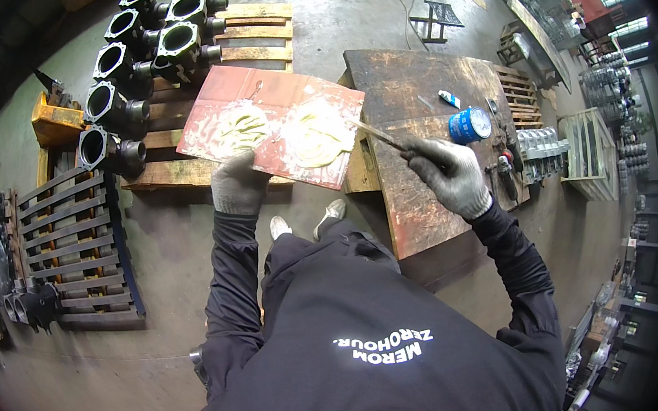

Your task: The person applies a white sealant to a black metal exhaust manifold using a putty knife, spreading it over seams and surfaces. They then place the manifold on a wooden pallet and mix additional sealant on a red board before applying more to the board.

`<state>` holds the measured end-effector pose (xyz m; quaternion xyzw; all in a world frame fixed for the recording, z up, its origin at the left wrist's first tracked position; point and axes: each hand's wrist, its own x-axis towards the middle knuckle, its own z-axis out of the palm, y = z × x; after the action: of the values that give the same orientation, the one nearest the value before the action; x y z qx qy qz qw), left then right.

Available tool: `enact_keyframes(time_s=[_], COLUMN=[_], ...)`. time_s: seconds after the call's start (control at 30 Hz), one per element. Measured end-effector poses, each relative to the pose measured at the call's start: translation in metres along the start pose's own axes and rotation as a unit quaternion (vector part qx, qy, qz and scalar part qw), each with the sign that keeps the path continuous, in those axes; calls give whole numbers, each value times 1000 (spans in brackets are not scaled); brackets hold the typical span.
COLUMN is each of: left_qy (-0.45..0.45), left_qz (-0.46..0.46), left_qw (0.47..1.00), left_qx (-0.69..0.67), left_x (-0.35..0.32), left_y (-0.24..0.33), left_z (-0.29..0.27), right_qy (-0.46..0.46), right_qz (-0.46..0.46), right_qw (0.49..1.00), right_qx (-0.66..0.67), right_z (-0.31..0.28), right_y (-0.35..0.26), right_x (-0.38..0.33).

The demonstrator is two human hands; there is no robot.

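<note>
The gloved left hand grips the near edge of a red board smeared with pale putty. The gloved right hand is closed on a putty knife, its blade touching the putty. A blue can, contents hidden, stands near the metal table's right edge. Farther off, black castings sit on a wooden pallet.

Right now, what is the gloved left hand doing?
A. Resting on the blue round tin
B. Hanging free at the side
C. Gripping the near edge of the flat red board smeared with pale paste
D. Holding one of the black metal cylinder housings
C: the left hand clasps the near edge of the flat red board smeared with pale paste, while the right hand holds a thin metal spatula to the paste.
</note>
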<state>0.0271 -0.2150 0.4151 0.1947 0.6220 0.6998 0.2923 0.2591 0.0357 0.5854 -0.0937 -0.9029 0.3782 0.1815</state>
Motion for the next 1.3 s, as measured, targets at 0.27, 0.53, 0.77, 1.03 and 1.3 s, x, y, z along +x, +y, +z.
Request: enact_keyframes(time_s=[0.27,0.53,0.77,1.03,1.3], left_qy=[4,39,65,47,44], left_qz=[-62,51,67,184,161], left_qw=[952,994,990,938,957], left_qx=[-301,89,106,290,238], left_x=[4,-3,12,2,3], left_y=[-6,-14,-36,8,7], left_z=[1,-7,-21,-12,-8], right_qy=[-105,-169,-96,-186,-202], right_qz=[392,408,328,361,351], right_qw=[861,874,930,904,905], right_qx=[308,203,139,137,133], right_z=[20,-19,-24,-10,-6], right_y=[5,16,3,11,1], right_x=[12,-12,8,9,8])
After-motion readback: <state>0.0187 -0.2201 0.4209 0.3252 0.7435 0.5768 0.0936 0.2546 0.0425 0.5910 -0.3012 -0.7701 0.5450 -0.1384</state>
